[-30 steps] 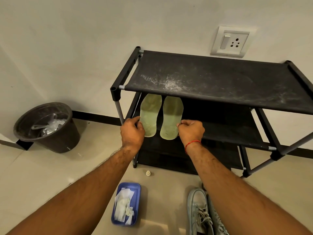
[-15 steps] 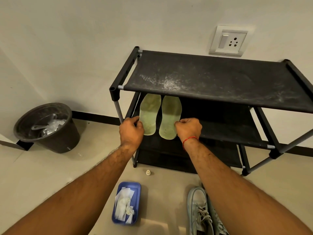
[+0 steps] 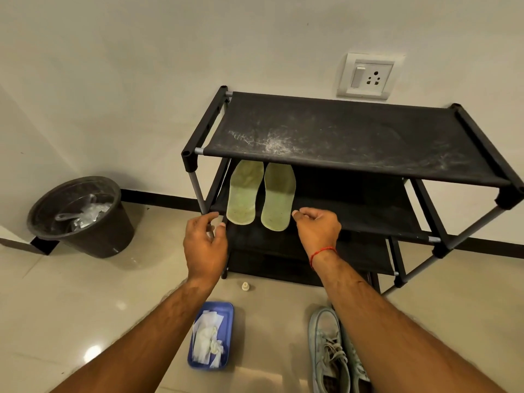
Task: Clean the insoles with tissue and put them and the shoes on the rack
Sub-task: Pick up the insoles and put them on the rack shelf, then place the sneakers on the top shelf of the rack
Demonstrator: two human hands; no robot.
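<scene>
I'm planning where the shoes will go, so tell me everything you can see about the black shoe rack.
The shoe rack is black: grey metal-looking tubes, plastic-looking corner joints, fabric-like shelves. It stands upright on the floor against the wall. Its top shelf is streaked with whitish dust. Two green insoles lie side by side at the second shelf's left end, heels overhanging the front. The left hand is by its front-left post; contact unclear.

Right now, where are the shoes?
Head view, bottom right: the shoes stand on the floor in front of the rack, right of the blue tray.
</scene>
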